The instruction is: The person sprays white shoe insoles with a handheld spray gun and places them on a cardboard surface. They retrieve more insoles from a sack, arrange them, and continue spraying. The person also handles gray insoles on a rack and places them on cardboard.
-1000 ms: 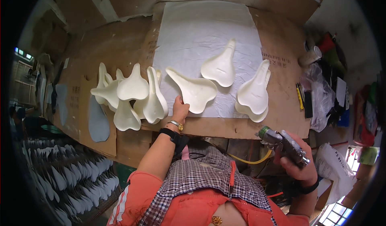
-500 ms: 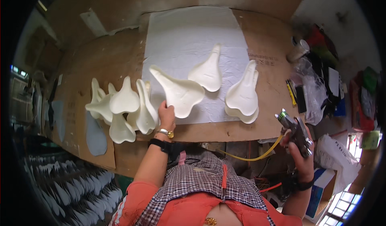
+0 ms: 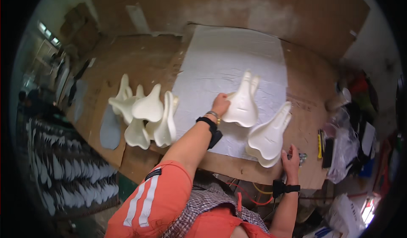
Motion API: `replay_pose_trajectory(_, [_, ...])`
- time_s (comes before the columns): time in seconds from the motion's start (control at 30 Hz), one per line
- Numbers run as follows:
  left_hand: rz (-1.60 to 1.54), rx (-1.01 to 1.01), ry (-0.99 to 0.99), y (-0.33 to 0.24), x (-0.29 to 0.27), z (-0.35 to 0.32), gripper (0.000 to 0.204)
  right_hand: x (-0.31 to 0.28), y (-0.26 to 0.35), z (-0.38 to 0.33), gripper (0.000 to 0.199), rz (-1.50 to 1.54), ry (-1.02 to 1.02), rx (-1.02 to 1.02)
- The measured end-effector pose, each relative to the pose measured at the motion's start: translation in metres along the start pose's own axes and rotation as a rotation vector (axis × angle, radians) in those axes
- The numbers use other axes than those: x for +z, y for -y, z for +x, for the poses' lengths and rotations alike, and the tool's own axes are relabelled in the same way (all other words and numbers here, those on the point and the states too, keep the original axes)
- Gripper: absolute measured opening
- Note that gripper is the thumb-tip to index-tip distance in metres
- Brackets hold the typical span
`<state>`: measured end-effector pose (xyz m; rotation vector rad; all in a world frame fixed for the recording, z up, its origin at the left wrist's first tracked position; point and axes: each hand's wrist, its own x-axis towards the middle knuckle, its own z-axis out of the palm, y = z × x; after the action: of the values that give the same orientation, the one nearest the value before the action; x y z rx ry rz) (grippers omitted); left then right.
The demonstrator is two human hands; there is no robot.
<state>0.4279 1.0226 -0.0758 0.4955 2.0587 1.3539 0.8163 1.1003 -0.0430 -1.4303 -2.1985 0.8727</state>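
A cream bicycle saddle foam pad lies on the white sheet, over another pad whose narrow nose shows beside its own. My left hand is closed on its left edge, fingertips partly hidden. Nearer and to the right, a second stack of saddle foam pads sits by the sheet's edge. My right hand is beside that stack, thumb and fingers apart, with nothing seen in it. Just right of the hand, a small metal-and-green part of the spray gun shows; the rest is hidden.
Several more cream pads are heaped on the cardboard-covered table at left, near a flat grey saddle-shaped piece. At right are a yellow-handled tool, plastic bags and a cup. Racks of grey pieces stand lower left.
The pad in my left hand has moved right, onto the single pad on the sheet. My right hand has come in to the table edge and let go of the spray gun. The view has shifted.
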Motion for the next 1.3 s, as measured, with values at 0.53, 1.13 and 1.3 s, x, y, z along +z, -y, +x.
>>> replay_pose_trajectory(0.53, [-0.456,0.178,-0.385,-0.066,-0.240,-0.156,0.028,0.019,0.149,0.025,0.050,1.028,0.515,0.295])
replay_pose_trajectory(1.13, [-0.729,-0.186,-0.469,0.142,-0.484,-0.188,0.041,0.237,0.350,-0.053,0.050,0.899,0.979,0.194])
replay_pose_trajectory(1.3, [-0.871,-0.486,-0.491,0.250,-0.556,-0.128,0.091,0.246,0.337,-0.063,0.059,0.916,1.020,0.430])
